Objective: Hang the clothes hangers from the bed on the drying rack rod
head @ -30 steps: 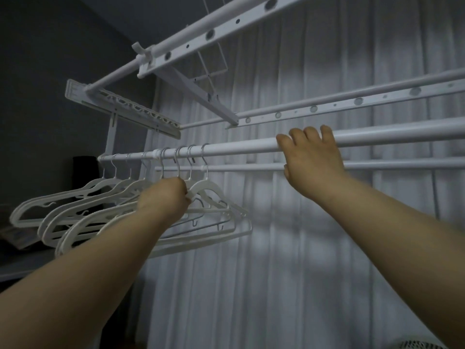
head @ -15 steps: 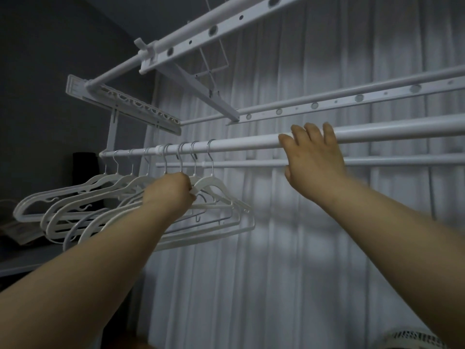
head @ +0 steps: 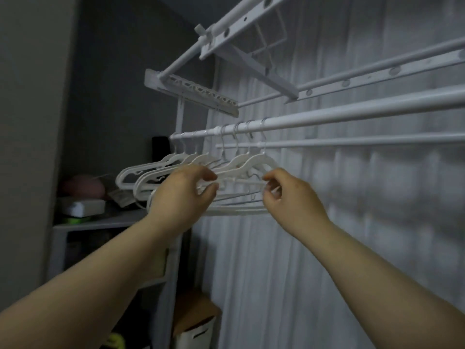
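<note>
Several white clothes hangers [head: 241, 166] hang by metal hooks from the white drying rack rod [head: 352, 114], bunched toward its left end. My left hand [head: 183, 195] is in front of the middle of the bunch, thumb and fingers curled around hanger bars. My right hand [head: 289, 195] pinches the right end of the nearest hanger between thumb and fingers. Both forearms reach up from the bottom of the view. The bed is out of view.
More rack bars [head: 364, 142] run above and behind the rod, and a folding bracket [head: 191, 90] sits at upper left. White curtains [head: 352, 235] hang behind. A grey shelf unit [head: 100, 222] with clutter stands at left, and a bin [head: 196, 331] is below.
My right hand has let go of the rod and dropped to the right end of the hangers. My left hand has shifted lower on the bunch. The view has tilted down and left.
</note>
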A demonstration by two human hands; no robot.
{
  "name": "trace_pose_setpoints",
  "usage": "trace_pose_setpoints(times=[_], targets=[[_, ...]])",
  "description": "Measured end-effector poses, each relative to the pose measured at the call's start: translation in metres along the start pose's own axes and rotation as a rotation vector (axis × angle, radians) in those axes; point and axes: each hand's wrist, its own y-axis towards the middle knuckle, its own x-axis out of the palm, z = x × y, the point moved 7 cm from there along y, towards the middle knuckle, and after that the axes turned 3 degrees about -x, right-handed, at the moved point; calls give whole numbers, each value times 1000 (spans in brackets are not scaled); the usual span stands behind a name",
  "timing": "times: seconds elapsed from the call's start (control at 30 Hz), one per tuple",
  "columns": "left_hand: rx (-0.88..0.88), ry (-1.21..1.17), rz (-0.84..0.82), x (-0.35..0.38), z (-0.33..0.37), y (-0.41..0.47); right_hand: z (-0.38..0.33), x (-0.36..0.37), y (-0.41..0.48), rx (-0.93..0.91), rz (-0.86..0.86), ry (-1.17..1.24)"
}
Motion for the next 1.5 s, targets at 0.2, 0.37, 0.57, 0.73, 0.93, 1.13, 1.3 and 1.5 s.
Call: trace_pose_setpoints(times=[0.2, 0.37, 0.57, 0.73, 0.93, 1.13, 1.3, 1.5], targets=[[-230, 167, -198, -73, -81, -114, -48, 103, -39, 204, -453, 599], [-533, 322, -285, -184, -143, -241, -138, 146, -99, 167, -620, 699], [-857, 540, -261, -362, -188, -406, -296, 186, -215, 36, -831, 762], [-1110, 705, -225, -518, -200, -557, -451, 220, -332, -136, -1009, 729], [-1562, 767, -120, -663, -185, -727, -621, 258, -465, -366, -1272, 665], [-1796, 849, 59, -748, -162, -836, -757, 300, -576, -611, -1467, 598], [-1908, 910, 194, -799, -181, -885, -860, 349, -644, -761, -1582, 576], [-2024, 998, 233, -852, -240, -918, -957, 432, -703, -836, -1757, 464]])
